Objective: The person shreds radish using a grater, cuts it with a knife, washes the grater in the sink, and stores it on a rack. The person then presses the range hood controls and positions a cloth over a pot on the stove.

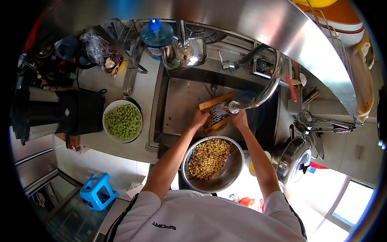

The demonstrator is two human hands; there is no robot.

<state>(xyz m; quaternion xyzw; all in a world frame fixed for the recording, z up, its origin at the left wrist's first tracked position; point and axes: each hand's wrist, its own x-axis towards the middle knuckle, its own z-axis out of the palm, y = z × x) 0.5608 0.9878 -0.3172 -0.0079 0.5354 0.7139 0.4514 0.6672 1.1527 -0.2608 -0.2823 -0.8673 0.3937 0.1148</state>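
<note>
Over the sink (177,97), a wooden-framed grater (217,113) with a perforated metal plate is held tilted, beneath the faucet head (234,107). At the grater's left end, my left hand (199,119) is closed on the frame. My right hand (240,119) is closed at its right end, its fingers partly hidden by the faucet head. Close in front of my body, below both hands, a steel bowl (236,171) holds small yellow-brown, nut-like pieces (207,159). Whether water is running is unclear.
Green beans (123,121) fill a white bowl (105,131) on the left counter, beside a black appliance (80,111). A clear basin (254,109) is in the sink's right side. A lidded pot (292,161) and ladles (306,119) are at right; a blue stool (96,191) stands lower left.
</note>
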